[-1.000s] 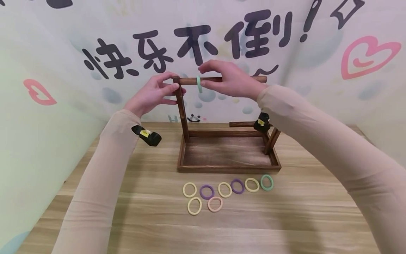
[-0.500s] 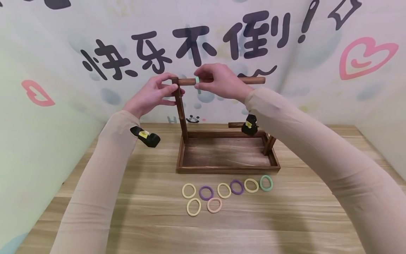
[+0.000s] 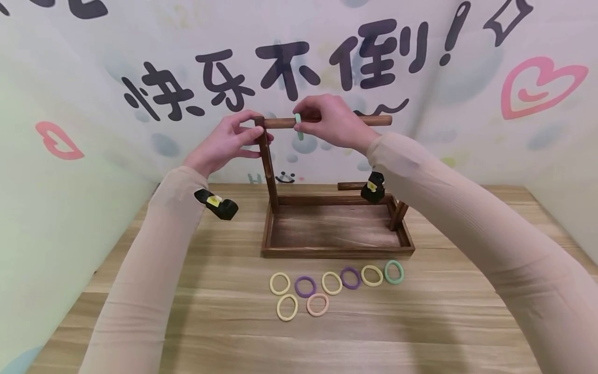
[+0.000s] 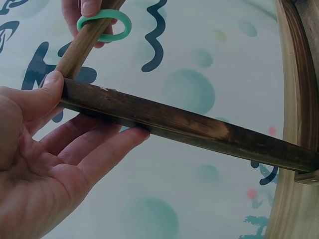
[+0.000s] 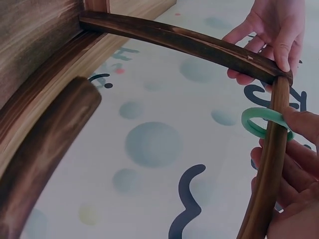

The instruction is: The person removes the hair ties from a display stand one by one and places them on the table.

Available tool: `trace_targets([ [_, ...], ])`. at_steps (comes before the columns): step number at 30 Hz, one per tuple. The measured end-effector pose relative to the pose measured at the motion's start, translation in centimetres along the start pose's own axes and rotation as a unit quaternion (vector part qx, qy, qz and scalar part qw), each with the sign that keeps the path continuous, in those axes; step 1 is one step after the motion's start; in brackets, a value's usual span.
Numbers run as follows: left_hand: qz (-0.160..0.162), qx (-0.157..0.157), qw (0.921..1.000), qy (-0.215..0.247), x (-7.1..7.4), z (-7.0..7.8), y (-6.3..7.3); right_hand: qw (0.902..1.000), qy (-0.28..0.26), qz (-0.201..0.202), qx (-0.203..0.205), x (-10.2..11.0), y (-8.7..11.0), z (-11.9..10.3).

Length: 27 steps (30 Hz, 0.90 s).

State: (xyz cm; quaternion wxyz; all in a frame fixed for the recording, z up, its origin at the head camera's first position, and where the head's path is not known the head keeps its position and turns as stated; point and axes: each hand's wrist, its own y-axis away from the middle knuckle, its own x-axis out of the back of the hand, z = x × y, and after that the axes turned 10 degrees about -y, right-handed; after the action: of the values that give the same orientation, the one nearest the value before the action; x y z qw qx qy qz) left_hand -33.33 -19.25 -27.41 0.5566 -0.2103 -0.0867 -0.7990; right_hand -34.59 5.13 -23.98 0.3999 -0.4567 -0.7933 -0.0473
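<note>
A mint-green hair tie (image 3: 299,133) hangs around the upper wooden rod (image 3: 377,120) of a dark wooden stand, near the rod's left end. My right hand (image 3: 335,123) pinches it between thumb and fingers; the right wrist view shows the loop (image 5: 244,121) encircling the rod. At the corner where rod and upright meet, my left hand (image 3: 228,137) holds the top of the left upright post (image 3: 268,163). In the left wrist view its thumb lies on the corner and its fingers are under the post (image 4: 189,124).
The stand's shallow tray base (image 3: 336,253) rests on a wood-grain table (image 3: 224,311). In front lie several hair ties: yellow (image 3: 271,283), purple (image 3: 306,296), pink (image 3: 317,315) and green (image 3: 386,272). A lower rod (image 3: 350,186) juts out at right. A printed cloth (image 3: 196,31) hangs behind.
My right fingers, apart from each other a second ago, have come together on the green hair tie. It has slid slightly right along the rod. The left hand stays on the post.
</note>
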Motion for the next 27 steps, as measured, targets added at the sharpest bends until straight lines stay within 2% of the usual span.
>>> trace_targets([
  [11, 0.003, 0.004, 1.0, 0.004, 0.0, 0.1, 0.1, 0.9997, -0.013, 0.02, 0.004, 1.2, 1.1, 0.7],
  [27, 0.004, -0.004, 1.0, 0.002, -0.1, 0.0, 0.2, 0.9969, -0.028, 0.07, -0.02, 3.4, 3.2, 2.7],
])
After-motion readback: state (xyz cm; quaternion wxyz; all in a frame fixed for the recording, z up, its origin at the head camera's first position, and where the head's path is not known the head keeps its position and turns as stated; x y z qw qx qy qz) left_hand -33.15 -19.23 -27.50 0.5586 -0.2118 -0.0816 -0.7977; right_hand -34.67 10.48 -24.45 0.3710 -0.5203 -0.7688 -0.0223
